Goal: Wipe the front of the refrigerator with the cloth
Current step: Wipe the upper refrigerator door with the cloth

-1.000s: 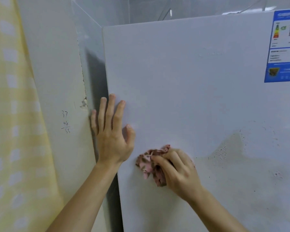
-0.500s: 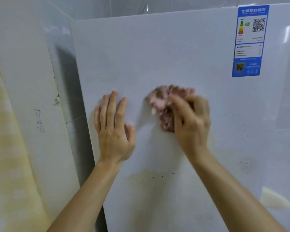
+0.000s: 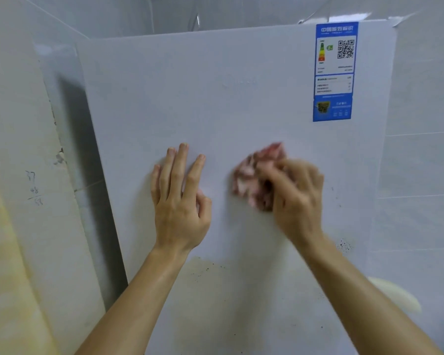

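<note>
I count one refrigerator point(image 3: 241, 98), one cloth point(image 3: 251, 175), one blue label point(image 3: 334, 73), and two hands: left hand point(image 3: 180, 208), right hand point(image 3: 301, 201).

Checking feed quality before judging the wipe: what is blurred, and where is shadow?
Head view: the right hand and pink cloth are motion-blurred, while the left hand, flat on the refrigerator door, is sharp. Head view: a dark shadow runs along the door's left edge.

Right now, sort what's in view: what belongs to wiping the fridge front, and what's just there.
Job in hand:
cloth, gripped by the right hand
refrigerator front
left hand, flat on it
yellowish stain
dark specks

Just there:
blue energy label
pencilled numbers at far left
tiled wall
</note>
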Available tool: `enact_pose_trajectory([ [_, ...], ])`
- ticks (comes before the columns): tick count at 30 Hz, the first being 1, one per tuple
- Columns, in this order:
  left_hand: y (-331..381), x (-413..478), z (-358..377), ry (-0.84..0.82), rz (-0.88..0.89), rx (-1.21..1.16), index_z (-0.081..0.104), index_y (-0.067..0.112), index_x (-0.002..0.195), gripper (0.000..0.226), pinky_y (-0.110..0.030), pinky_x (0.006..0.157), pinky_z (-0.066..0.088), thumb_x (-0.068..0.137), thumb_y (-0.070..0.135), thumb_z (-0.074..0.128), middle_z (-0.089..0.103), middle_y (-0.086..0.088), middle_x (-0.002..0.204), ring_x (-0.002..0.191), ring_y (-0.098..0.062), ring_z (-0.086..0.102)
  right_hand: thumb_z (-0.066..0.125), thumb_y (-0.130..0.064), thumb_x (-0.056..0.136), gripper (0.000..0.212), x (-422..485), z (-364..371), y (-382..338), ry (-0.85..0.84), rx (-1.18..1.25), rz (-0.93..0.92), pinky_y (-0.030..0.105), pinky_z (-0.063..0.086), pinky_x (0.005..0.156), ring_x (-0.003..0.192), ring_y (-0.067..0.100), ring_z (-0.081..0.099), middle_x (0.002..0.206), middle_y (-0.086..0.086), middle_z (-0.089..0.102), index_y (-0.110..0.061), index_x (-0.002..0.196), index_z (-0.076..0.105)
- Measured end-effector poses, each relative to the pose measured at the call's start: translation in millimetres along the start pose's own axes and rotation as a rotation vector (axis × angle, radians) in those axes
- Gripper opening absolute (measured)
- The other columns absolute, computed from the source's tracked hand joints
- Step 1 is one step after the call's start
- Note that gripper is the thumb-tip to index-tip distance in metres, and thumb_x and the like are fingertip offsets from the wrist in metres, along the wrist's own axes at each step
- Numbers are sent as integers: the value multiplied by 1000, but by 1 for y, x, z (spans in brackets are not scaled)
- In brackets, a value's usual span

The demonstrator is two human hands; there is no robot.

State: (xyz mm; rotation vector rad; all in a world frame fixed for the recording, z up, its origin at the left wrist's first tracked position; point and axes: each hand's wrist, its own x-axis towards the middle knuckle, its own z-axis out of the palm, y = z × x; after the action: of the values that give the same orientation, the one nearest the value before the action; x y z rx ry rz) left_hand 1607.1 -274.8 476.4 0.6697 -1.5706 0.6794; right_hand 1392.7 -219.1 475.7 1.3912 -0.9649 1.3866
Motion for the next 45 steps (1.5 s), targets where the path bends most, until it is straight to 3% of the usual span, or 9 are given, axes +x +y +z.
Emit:
enact_pose_trajectory([
  [5, 13, 1, 7, -22, -4, 10, 50, 10, 153, 66, -55, 129, 15, 88, 5, 58, 33, -15, 168, 159, -34, 24, 59, 1, 101, 32, 47, -2, 19, 135, 38, 271, 28, 44, 96, 107, 27, 50, 113, 18, 62, -4, 130, 72],
  [13, 33, -1, 17, -27, -10, 27, 48, 6, 154, 66, -55, 129, 18, 88, 1, 43, 35, -16, 167, 158, -33, 26, 59, -11, 106, 23, -119, -29, 10, -188, 15, -53, 41, 53, 73, 91, 26, 54, 107, 1, 53, -12, 107, 82],
  [18, 46, -4, 20, -39, 28, 33, 51, 9, 152, 67, -55, 128, 20, 86, -2, 44, 36, -15, 166, 157, -32, 27, 69, -19, 97, 23, -103, -49, 35, -247, -123, -213, 38, 33, 87, 104, 22, 51, 114, -3, 50, -32, 111, 81],
  [24, 63, -10, 23, -86, -8, 7, 50, 8, 152, 68, -55, 128, 20, 84, 7, 54, 34, -14, 168, 158, -32, 26, 70, -5, 97, 27, -3, -54, 69, -7, -107, 90, 39, 45, 66, 82, 27, 48, 91, 11, 52, -21, 115, 82],
  [29, 71, -13, 27, -92, -57, 5, 46, 7, 154, 71, -54, 129, 16, 87, 24, 60, 31, -14, 169, 159, -31, 21, 66, -10, 100, 31, 18, -41, 58, 58, 26, 326, 30, 48, 76, 91, 26, 58, 103, 10, 57, -20, 128, 76],
  [33, 75, -14, 30, -87, -82, 18, 44, 6, 155, 73, -55, 129, 16, 86, 23, 60, 30, -14, 169, 160, -31, 21, 64, 0, 98, 28, -52, -44, 56, -37, 17, 127, 37, 48, 71, 88, 27, 52, 103, 3, 51, -16, 117, 77],
  [39, 84, -15, 32, -107, -33, 23, 44, 12, 157, 76, -55, 130, 14, 83, 13, 62, 26, -12, 171, 161, -30, 18, 57, -13, 102, 19, -132, -68, 82, -305, -20, -171, 41, 46, 78, 95, 28, 52, 116, 5, 54, -22, 117, 64],
  [43, 91, -11, 34, -114, -7, 14, 46, 15, 156, 80, -53, 130, 13, 78, 7, 63, 26, -11, 171, 161, -30, 19, 59, -45, 106, 33, -69, -62, 105, -190, -18, 173, 50, 49, 84, 100, 39, 62, 102, 12, 65, -20, 108, 80],
  [45, 92, -8, 34, -122, 0, 15, 46, 16, 156, 81, -54, 130, 13, 77, 5, 60, 26, -10, 172, 161, -29, 18, 49, -22, 107, 33, -15, -67, 110, -61, 2, 295, 43, 47, 89, 102, 35, 56, 105, 18, 59, -14, 117, 80],
])
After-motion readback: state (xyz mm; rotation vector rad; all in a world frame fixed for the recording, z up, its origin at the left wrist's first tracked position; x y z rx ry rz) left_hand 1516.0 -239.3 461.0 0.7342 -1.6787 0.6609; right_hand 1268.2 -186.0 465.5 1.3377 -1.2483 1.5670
